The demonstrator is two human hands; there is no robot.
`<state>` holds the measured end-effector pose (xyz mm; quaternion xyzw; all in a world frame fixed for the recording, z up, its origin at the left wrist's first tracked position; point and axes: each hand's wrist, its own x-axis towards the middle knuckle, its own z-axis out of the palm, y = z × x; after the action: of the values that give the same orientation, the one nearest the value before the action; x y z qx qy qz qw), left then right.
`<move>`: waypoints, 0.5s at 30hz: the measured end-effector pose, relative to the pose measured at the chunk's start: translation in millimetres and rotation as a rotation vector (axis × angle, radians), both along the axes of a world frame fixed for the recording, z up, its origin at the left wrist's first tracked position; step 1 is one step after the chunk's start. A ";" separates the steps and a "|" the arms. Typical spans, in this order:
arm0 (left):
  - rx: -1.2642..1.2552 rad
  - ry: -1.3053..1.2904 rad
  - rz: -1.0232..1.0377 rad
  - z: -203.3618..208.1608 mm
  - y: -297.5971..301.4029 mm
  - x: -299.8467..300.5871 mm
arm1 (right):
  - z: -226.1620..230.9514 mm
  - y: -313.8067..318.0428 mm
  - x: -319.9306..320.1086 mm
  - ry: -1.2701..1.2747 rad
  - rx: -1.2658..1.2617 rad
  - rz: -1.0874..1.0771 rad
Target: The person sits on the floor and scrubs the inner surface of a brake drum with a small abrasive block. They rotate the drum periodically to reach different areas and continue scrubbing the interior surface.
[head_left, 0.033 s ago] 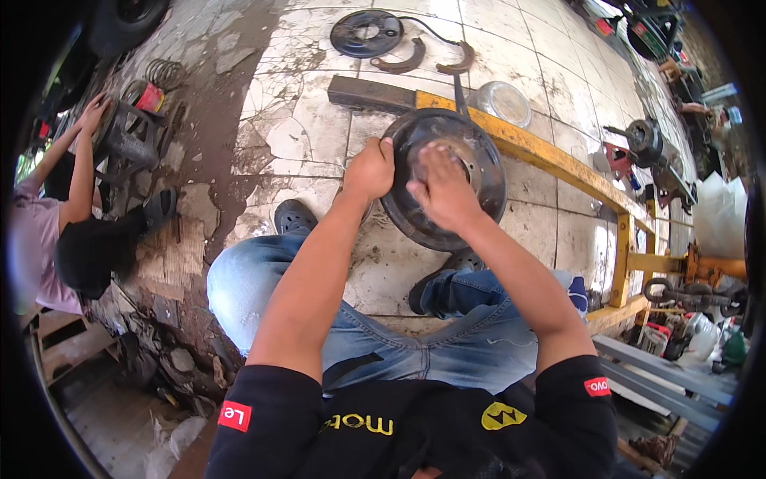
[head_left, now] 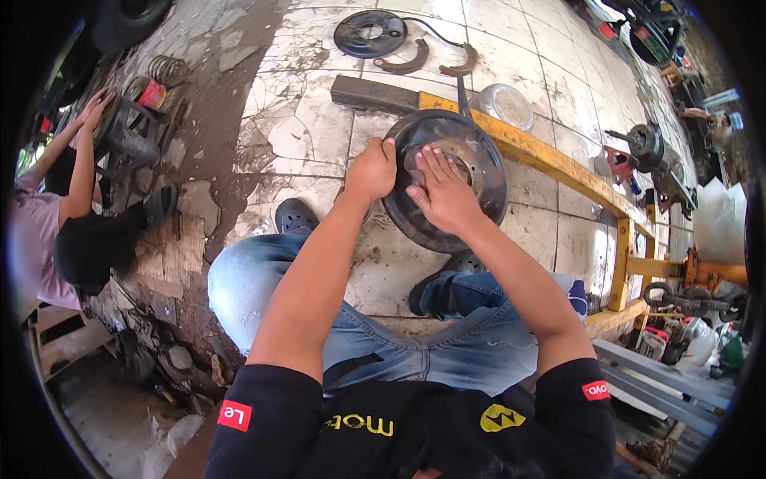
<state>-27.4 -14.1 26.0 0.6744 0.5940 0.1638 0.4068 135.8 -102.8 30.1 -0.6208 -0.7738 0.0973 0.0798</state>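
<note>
A round black brake backing plate (head_left: pixel 487 188), dusty brown around its centre hole, is held tilted in front of my knees. My left hand (head_left: pixel 372 169) is closed on its left rim, thumb on top; the fingers behind the rim are hidden. Flat on the plate's face, close to the centre hole, lies my right hand (head_left: pixel 444 191) with its fingers stretched out. Beyond the plate is a yellow steel beam (head_left: pixel 550 164) with a dark end piece (head_left: pixel 373 93). Farther off on the tiles lie a second backing plate (head_left: pixel 369 33) with a cable and two curved brake shoes (head_left: pixel 407 60).
A clear round container (head_left: pixel 505 106) stands behind the beam. At left, another person (head_left: pixel 60 215) sits by a grey stool (head_left: pixel 132 136), near a coil spring (head_left: pixel 166 72). Bottles (head_left: pixel 702 339) and a hub-like part (head_left: pixel 643 141) are at right. The tiled floor (head_left: pixel 287 132) is dirty and cracked.
My right hand was smeared by motion over the plate and now shows sharply with its fingers flat on it. My left hand keeps its hold on the rim.
</note>
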 end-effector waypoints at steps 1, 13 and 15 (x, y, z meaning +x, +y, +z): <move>-0.012 0.010 0.009 0.5 1.0 -2.4 | 2.6 9.6 4.8 0.027 -0.044 -0.015; -0.050 0.064 -0.012 14.4 -3.1 -1.7 | 29.5 -56.5 16.5 -0.172 -0.204 0.216; -0.064 0.075 -0.015 19.3 -2.7 1.1 | 20.0 -23.6 4.9 -0.119 -0.122 0.095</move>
<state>-26.3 -16.8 45.3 0.6709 0.6090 0.1161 0.4068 140.7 -126.4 50.2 -0.5917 -0.7984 0.1110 -0.0088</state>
